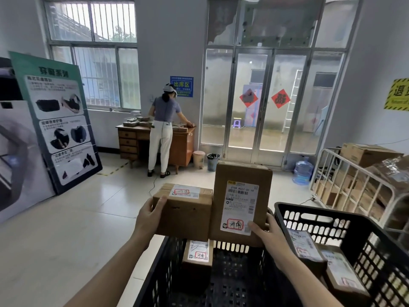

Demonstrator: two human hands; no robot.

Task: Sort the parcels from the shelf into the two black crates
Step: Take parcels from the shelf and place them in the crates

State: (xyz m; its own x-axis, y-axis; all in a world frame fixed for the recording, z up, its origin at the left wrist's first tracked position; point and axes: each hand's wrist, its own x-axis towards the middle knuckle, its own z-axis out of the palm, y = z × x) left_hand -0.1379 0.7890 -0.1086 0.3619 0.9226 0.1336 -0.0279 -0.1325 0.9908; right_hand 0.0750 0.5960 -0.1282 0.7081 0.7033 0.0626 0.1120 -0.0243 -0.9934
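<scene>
I hold two cardboard parcels side by side above the left black crate (159,273). My left hand (148,218) grips the left edge of the smaller parcel (186,214). My right hand (266,232) grips the lower right corner of the taller parcel (240,202), which carries a white label with a red-boxed mark. The two parcels touch. Inside the left crate a small labelled parcel (198,254) stands below them. The right black crate (309,218) holds two labelled parcels (306,247), (340,273).
A metal cage cart (345,187) with cardboard boxes stands at the right. A water bottle (302,171) sits by the glass doors. A person (162,129) works at a wooden desk (181,147) at the back. A tall poster board (57,120) leans at the left. Tiled floor lies between.
</scene>
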